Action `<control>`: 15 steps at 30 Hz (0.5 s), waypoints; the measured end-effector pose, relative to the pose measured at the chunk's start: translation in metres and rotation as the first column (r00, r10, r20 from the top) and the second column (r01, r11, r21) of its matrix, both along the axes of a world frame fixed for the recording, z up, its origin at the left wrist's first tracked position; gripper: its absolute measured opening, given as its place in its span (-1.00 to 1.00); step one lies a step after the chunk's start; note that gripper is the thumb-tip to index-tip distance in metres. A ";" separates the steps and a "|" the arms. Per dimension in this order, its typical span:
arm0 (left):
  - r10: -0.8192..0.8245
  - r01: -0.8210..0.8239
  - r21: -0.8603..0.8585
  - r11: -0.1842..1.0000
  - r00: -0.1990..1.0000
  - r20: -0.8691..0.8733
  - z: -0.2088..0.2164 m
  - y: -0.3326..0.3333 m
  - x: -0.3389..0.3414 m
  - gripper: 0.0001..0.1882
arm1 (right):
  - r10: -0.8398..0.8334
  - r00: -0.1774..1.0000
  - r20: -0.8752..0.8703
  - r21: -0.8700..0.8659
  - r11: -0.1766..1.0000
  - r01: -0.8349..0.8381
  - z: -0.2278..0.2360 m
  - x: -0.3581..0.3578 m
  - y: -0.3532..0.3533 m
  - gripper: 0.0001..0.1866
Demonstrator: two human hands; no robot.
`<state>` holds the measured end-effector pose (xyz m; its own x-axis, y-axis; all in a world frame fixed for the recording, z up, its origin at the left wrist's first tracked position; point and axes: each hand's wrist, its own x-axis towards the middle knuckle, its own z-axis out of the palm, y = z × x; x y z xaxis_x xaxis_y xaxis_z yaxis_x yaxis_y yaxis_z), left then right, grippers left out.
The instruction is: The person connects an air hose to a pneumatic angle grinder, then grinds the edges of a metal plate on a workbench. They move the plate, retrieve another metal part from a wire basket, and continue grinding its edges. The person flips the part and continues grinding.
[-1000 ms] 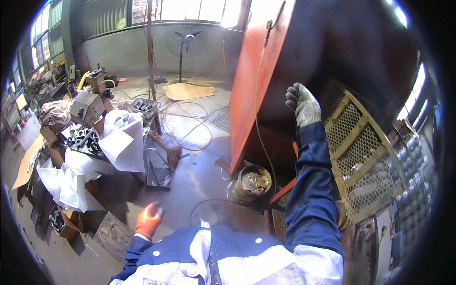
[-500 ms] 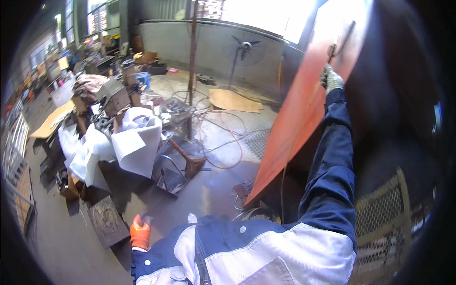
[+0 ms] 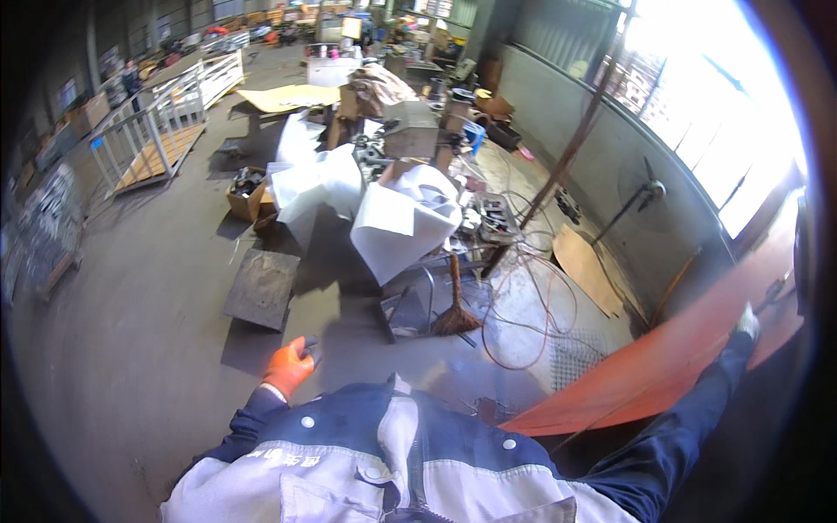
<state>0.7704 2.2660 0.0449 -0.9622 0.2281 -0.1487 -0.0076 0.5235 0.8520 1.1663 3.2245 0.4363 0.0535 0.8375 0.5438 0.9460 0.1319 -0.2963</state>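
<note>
My right arm reaches out to the far right. The right hand (image 3: 747,322), in a pale glove, is closed on a slim dark tool (image 3: 771,295), whose exact kind is too blurred to tell. The tool is in front of a large red-brown panel (image 3: 645,370) that leans on the right. A thin tan hose or cord runs down along the panel from near that hand. My left hand (image 3: 289,368) wears an orange glove with dark fingertips. It is low at my left side, thumb and fingers apart, and I see nothing held in it.
A dark square block (image 3: 262,288) stands on the floor beyond my left hand. Farther ahead are white sheets (image 3: 397,222), a broom (image 3: 456,305) and a dustpan (image 3: 408,309). Hoses (image 3: 523,353) coil by a post (image 3: 580,139). A fan (image 3: 649,187) stands near the wall; a railed cart (image 3: 148,144) is far left.
My view has swung to the left, so the panel and my right hand now appear farther right and lower. More floor and the railed cart show. The tool is still in my right hand.
</note>
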 end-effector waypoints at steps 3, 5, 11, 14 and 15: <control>-0.014 0.016 -0.039 0.999 0.998 0.061 0.010 0.002 0.011 -0.64 | 0.156 0.988 0.009 -0.066 0.986 -0.155 -0.028 0.004 0.000 -0.09; -0.013 0.014 -0.024 1.000 0.999 0.032 0.013 0.005 0.015 -0.66 | 0.167 0.986 0.011 -0.038 0.985 -0.167 -0.034 -0.003 -0.007 -0.13; 0.003 -0.003 0.000 1.000 1.000 -0.019 0.008 0.013 0.020 -0.67 | 0.250 0.964 -0.092 0.096 0.966 -0.242 -0.024 -0.028 -0.056 -0.27; -0.005 0.005 -0.050 0.999 1.000 0.008 0.006 0.011 0.020 -0.66 | 0.380 0.898 -0.223 0.216 0.917 -0.335 -0.018 -0.051 -0.107 -0.34; 0.003 -0.002 -0.065 0.998 1.000 0.019 0.006 0.009 0.019 -0.66 | 0.448 0.850 -0.278 0.250 0.888 -0.386 -0.016 -0.063 -0.129 -0.36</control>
<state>0.7895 2.2754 0.0513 -0.9596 0.2147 -0.1818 -0.0255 0.5773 0.8161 1.1031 3.0952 0.4201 -0.0823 0.7103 0.6991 0.6465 0.5719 -0.5049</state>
